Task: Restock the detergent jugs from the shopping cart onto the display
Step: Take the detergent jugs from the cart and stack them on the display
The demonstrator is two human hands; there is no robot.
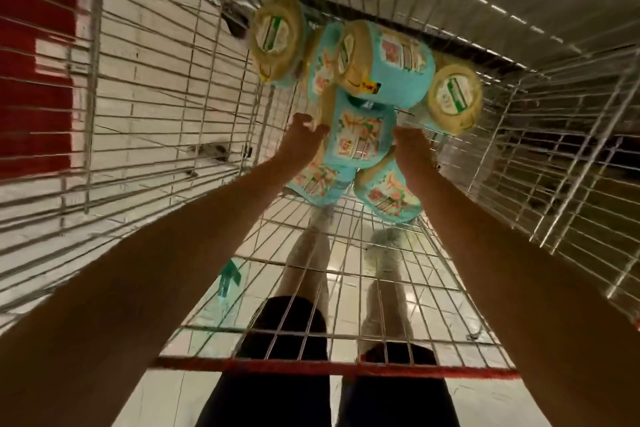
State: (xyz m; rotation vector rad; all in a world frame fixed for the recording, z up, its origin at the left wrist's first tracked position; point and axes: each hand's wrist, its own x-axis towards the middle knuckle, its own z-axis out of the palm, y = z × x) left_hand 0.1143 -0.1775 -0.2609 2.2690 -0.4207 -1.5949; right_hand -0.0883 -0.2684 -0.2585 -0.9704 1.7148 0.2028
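Observation:
Several turquoise detergent jugs with tan lids lie piled at the far end of the wire shopping cart (166, 135). Both my arms reach down into the cart. My left hand (301, 135) presses the left side of the middle jug (360, 135), and my right hand (410, 144) presses its right side, so the jug sits clamped between them. Two more jugs (386, 194) lie below it, partly hidden by my wrists. Other jugs (388, 62) are stacked just beyond. The picture is blurred.
The cart's wire walls rise on the left, right (554, 163) and far side, close around the pile. Its red-trimmed near rim (329, 367) crosses below my arms. My legs and shoes show through the cart floor. A red wall panel (34, 62) stands at left.

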